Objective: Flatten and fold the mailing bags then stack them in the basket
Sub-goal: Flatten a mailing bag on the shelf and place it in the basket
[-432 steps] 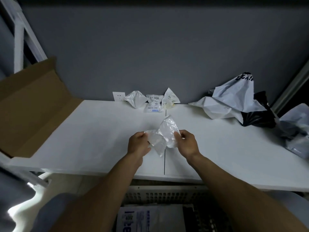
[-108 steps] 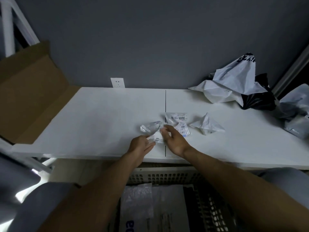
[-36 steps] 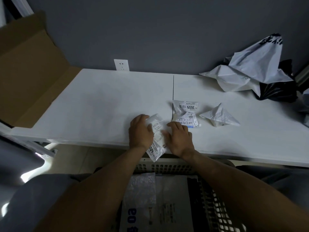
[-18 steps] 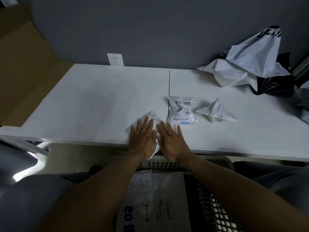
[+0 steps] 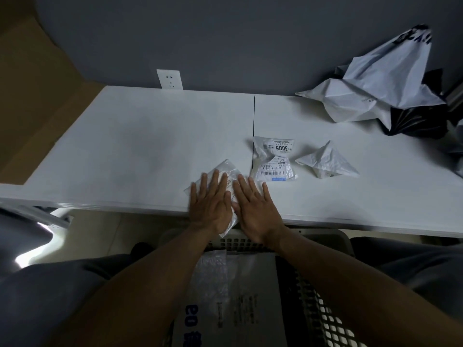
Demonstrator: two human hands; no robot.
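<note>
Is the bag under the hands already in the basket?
No, the bag lies on the table, pressed flat by both hands.

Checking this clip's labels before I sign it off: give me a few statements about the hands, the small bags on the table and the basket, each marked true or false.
1. Both the left hand and the right hand lie flat, palms down, on the clear bag at the table's near edge. True.
2. The labelled bag reading 3005 is under the right hand. False: it lies free on the table beyond that hand.
3. The basket is empty. False: a flattened bag already lies in it.
4. A crumpled white bag lies right of the labelled bag, untouched. True.
5. The large white bag is at the table's far left. False: far right.
</note>
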